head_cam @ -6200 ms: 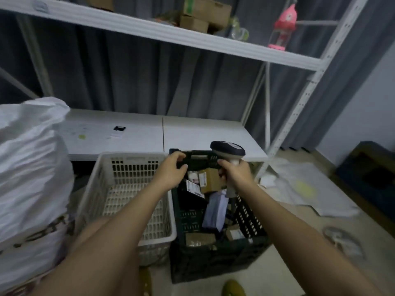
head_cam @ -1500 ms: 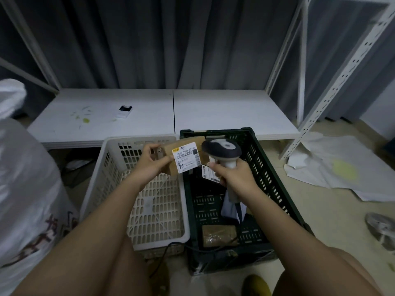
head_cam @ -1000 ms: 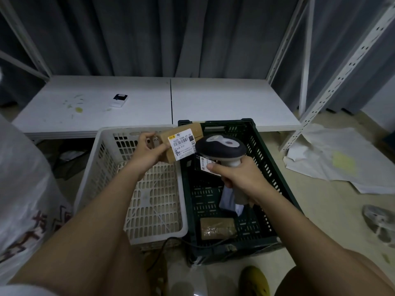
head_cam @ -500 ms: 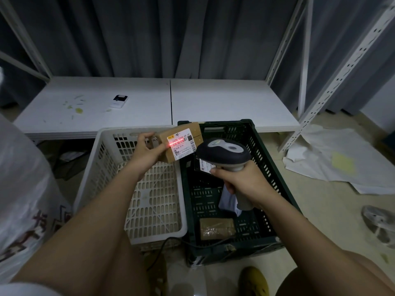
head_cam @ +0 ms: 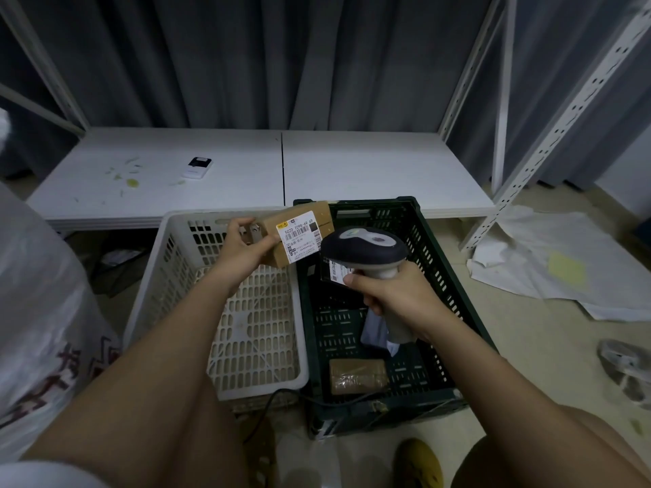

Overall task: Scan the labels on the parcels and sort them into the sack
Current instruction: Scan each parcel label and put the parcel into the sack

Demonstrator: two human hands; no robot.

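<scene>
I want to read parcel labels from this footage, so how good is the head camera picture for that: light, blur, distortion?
Head view: dim, bluish light; the white label on the brown cardboard parcel is the brightest spot, large code readable, fine print too small. Head view: wide-angle bending bows the white metal shelf upright and stretches the forearms. Head view: centre sharp, no glare; the white woven sack at left is soft.

Hands: 2, left hand (head_cam: 243, 249) & right hand (head_cam: 394, 294); scanner (head_cam: 364, 249): 1; parcels in plain view: 4, i.e. held brown box (head_cam: 299, 234), labelled one (head_cam: 336, 272) under the scanner head, pale soft pkg (head_cam: 375, 331), brown taped box (head_cam: 357, 376); crates: 2, white basket (head_cam: 176, 262) & dark green crate (head_cam: 444, 276); white sack (head_cam: 38, 297): 1; small device (head_cam: 197, 167) on shelf board: 1; paper sheets (head_cam: 563, 262) on floor, approx. 1 heap, exact no. unclear.
</scene>
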